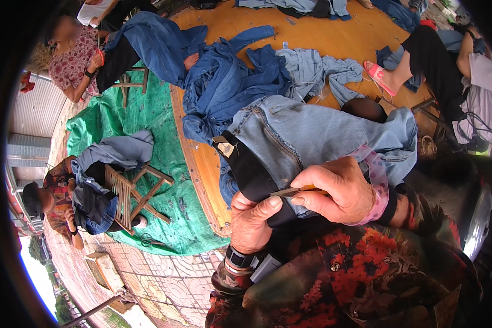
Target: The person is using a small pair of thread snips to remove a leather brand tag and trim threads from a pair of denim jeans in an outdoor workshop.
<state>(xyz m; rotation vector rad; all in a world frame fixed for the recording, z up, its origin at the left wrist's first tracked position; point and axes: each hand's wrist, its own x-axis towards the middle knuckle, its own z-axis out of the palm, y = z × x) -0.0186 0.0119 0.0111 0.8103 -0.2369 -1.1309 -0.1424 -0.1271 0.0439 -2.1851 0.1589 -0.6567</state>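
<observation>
A light blue denim garment [317, 134] lies across my lap, with a black fabric band [251, 175] along its edge. My left hand [251, 221] grips that black band from below, thumb on top. My right hand [341, 188] pinches a small thin blade-like tool [290, 191] with an orange handle, its tip resting on the black band just beside my left thumb. A pink strap circles my right wrist. A dark watch sits on my left wrist.
A heap of dark and pale denim clothes [240, 76] lies on an orange wooden platform [339, 33]. A green tarp [164, 180] holds a small wooden stool [131, 194]. Other people sit at the left and right, handling denim.
</observation>
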